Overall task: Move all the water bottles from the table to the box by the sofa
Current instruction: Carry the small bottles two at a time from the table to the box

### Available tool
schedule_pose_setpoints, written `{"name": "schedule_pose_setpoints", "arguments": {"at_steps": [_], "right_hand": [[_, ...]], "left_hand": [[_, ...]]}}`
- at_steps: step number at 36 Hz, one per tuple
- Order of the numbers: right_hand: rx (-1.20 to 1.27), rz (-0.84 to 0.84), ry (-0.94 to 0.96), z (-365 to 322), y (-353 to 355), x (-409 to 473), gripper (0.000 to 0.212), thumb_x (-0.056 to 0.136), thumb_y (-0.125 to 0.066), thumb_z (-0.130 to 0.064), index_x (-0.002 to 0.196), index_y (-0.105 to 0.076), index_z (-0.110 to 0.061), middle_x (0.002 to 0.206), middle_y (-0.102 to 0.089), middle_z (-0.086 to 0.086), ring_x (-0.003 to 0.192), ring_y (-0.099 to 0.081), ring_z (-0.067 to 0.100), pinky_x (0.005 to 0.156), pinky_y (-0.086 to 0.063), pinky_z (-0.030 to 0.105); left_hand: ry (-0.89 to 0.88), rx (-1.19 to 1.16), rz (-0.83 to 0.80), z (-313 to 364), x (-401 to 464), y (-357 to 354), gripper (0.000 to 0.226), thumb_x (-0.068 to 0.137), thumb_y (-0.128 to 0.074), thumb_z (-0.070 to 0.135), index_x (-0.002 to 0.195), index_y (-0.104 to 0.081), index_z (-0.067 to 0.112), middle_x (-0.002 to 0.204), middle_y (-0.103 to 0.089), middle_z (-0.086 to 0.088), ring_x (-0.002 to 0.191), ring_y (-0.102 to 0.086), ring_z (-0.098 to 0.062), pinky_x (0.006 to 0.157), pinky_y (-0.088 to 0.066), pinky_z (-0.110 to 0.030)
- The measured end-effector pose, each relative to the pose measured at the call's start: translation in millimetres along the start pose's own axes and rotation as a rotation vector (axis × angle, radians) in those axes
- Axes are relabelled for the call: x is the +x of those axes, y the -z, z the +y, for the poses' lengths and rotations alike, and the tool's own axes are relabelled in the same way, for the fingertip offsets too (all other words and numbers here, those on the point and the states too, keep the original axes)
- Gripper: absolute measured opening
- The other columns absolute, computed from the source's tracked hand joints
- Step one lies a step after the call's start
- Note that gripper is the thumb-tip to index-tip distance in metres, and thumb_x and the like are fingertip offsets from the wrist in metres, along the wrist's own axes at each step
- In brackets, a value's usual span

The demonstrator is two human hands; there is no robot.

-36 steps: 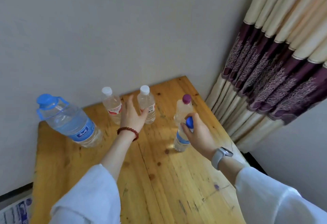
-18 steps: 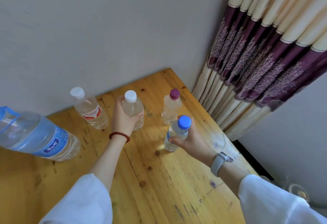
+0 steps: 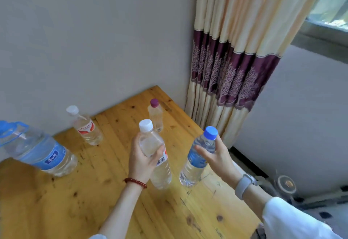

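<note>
Large blue-capped jug cut by the left edge; its label print too blurred to read.

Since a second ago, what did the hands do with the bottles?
The left hand closed on the white-capped bottle and lifted it. The right hand lifted the blue-capped bottle. The purple-capped bottle, red-labelled bottle and big jug stayed on the table.

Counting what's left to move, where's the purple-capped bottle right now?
In the head view, the purple-capped bottle stands upright on the table's far right corner, near the curtain, beyond the two held bottles.
</note>
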State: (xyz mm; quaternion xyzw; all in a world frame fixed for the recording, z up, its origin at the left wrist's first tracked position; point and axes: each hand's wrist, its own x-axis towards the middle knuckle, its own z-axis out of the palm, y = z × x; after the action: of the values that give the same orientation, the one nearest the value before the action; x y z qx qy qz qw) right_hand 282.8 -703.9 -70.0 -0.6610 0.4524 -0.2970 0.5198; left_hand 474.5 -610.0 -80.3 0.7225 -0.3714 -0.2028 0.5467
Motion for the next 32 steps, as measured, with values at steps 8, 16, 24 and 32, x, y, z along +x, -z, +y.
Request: {"name": "schedule_pose_setpoints", "arguments": {"at_steps": [8, 16, 24, 32], "right_hand": [[-0.072, 0.236, 0.027, 5, 136, -115, 0.035, 0.084, -0.063, -0.026, 0.105, -0.038, -0.016, 0.087, -0.058, -0.012, 0.076, -0.058, -0.003, 0.065, -0.042, 0.011], [0.040, 0.635, -0.064, 42, 291, -310, 0.035, 0.073, -0.076, -0.020, 0.098, -0.052, -0.022, 0.093, -0.067, -0.003, 0.078, -0.063, -0.003, 0.074, -0.049, 0.015], [0.005, 0.961, -0.177, 94, 394, -532, 0.036, 0.077, -0.072, -0.032, 0.104, -0.053, -0.046, 0.107, -0.065, -0.008, 0.103, -0.059, 0.012, 0.093, -0.044, 0.028], [-0.028, 1.378, -0.360, 147, 448, -741, 0.029, 0.075, -0.071, -0.037, 0.093, -0.050, -0.044, 0.096, -0.065, -0.002, 0.094, -0.061, 0.018, 0.090, -0.048, 0.036]], "left_hand": [[-0.151, -0.109, -0.236, 93, -88, -91, 0.081, 0.047, -0.062, 0.071, 0.109, -0.037, 0.026, 0.099, -0.055, 0.010, 0.089, -0.056, -0.005, 0.067, -0.040, -0.003], [-0.241, -0.136, -0.578, 172, -251, -216, 0.069, 0.048, -0.065, 0.063, 0.105, -0.044, 0.029, 0.098, -0.064, -0.003, 0.086, -0.062, -0.017, 0.075, -0.051, -0.031], [-0.387, -0.175, -0.959, 242, -459, -333, 0.067, 0.056, -0.067, 0.058, 0.116, -0.048, 0.033, 0.094, -0.056, 0.024, 0.061, -0.052, 0.007, 0.063, -0.041, -0.003], [-0.496, -0.182, -1.444, 294, -678, -420, 0.055, 0.076, -0.072, 0.029, 0.124, -0.046, 0.031, 0.110, -0.049, 0.027, 0.098, -0.050, 0.008, 0.091, -0.038, -0.017]]}}
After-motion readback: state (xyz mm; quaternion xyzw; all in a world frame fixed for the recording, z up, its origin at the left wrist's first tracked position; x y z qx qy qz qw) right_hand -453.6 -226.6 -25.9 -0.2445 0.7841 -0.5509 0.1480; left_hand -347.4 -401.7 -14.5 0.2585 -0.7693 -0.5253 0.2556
